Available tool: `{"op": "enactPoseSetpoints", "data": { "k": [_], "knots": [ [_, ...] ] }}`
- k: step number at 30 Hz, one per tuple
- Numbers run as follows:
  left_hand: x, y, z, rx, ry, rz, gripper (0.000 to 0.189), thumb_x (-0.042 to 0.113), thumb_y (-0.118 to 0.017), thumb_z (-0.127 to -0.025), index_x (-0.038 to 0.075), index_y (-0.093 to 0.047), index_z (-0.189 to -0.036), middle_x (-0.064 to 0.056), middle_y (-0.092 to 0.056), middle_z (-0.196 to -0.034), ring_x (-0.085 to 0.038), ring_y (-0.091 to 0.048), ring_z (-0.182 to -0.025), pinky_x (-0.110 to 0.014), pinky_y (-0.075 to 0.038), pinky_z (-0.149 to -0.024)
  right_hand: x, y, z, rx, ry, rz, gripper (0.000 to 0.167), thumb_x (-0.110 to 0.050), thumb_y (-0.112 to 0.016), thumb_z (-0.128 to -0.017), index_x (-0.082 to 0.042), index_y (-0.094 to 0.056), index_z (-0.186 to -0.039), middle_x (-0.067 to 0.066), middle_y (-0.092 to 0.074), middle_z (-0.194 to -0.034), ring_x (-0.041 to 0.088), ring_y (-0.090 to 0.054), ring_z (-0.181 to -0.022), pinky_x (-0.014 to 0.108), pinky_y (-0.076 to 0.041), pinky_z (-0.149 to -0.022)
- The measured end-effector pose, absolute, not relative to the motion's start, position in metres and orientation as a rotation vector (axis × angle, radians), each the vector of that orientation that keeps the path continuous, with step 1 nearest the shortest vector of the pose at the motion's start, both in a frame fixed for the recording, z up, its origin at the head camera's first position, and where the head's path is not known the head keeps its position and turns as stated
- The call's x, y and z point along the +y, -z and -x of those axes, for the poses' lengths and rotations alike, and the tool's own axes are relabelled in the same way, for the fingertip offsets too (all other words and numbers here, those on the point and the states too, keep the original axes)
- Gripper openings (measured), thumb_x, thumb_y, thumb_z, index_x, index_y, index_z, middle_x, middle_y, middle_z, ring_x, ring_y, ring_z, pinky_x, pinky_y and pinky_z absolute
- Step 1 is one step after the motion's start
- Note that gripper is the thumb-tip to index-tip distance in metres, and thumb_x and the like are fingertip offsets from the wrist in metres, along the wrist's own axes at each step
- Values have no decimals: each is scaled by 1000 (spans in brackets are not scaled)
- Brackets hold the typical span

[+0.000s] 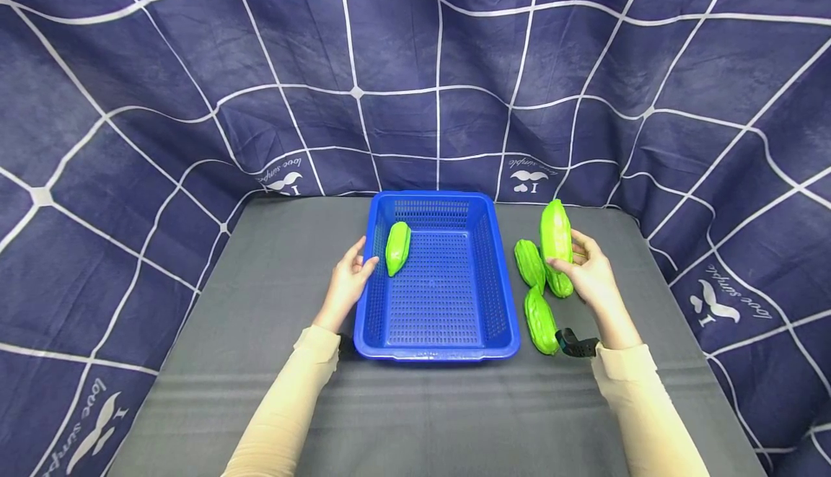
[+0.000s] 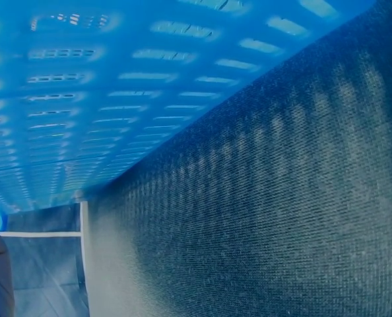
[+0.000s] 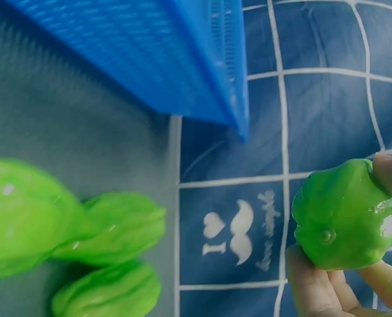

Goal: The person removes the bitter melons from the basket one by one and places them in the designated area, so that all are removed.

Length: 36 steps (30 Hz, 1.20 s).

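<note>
A blue plastic basket [image 1: 428, 353] with slotted walls stands on the grey table. One green ridged gourd [image 1: 398, 248] lies inside it, near the left wall. My left hand [image 1: 345, 283] holds the basket's left rim, the thumb at the rim's top and the fingers along the outside. Right of the basket, my right hand [image 1: 592, 273] grips another green gourd [image 1: 555, 235], raised above the table; its rounded end with a small nub shows in the right wrist view. Below and beside it lie more gourds: one [image 1: 530, 265], one [image 1: 560, 283] partly hidden, and one [image 1: 541, 322] nearer me.
The grey cloth-covered table [image 1: 273, 390] extends to both sides and in front of the basket. A dark blue curtain [image 1: 402, 51] with white grid lines hangs behind and on both sides. A dark band with a device [image 1: 578, 343] sits at the right wrist.
</note>
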<state>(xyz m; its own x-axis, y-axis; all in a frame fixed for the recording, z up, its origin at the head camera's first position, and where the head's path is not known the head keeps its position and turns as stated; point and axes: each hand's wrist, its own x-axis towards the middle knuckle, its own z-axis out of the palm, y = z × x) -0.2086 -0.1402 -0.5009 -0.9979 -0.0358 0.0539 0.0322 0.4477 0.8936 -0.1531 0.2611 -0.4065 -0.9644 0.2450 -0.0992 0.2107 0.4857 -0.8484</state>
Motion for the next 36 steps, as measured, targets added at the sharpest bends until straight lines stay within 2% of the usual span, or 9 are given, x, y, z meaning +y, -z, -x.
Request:
{"op": "enactPoseSetpoints", "data": {
  "k": [9, 16, 22, 31, 36],
  "knots": [
    [-140, 500, 208, -2625, 1627, -15, 58, 22, -64, -97, 9, -43, -149, -11, -59, -87, -10, -51, -65, -23, -42, -60, 282, 429, 136, -2738, -1508, 368, 78, -7, -66, -89, 3, -23, -153, 33, -41, -141, 45, -47, -128, 4, -39, -70],
    [-141, 499, 210, -2629, 1621, -10, 58, 22, -65, -96, 9, -43, -149, -9, -56, -85, -10, -49, -64, -23, -41, -58, 296, 446, 120, -2809, -1500, 439, 81, -10, -67, -89, 6, -20, -153, 35, -38, -143, 48, -44, -130, 4, -36, -71],
    [-140, 500, 210, -2616, 1630, -12, 57, 22, -64, -96, 8, -44, -148, -7, -53, -82, -10, -47, -62, -22, -39, -57, 305, 462, 111, -2862, -1492, 464, 84, -12, -69, -89, 8, -19, -153, 35, -38, -140, 47, -47, -127, 7, -39, -70],
    [-140, 502, 210, -2623, 1642, -13, 59, 22, -64, -96, 8, -43, -149, -9, -57, -84, -10, -50, -63, -22, -42, -58, 311, 480, 97, -2964, -1427, 400, 81, -11, -70, -87, 11, -24, -150, 37, -45, -136, 47, -52, -120, 16, -44, -74],
    [-141, 501, 209, -2614, 1647, -16, 58, 22, -65, -96, 9, -44, -148, -9, -57, -84, -9, -50, -63, -22, -42, -59, 312, 486, 91, -3009, -1391, 392, 79, -10, -68, -86, 13, -25, -148, 38, -46, -134, 48, -53, -119, 31, -48, -82]
  ]
}}
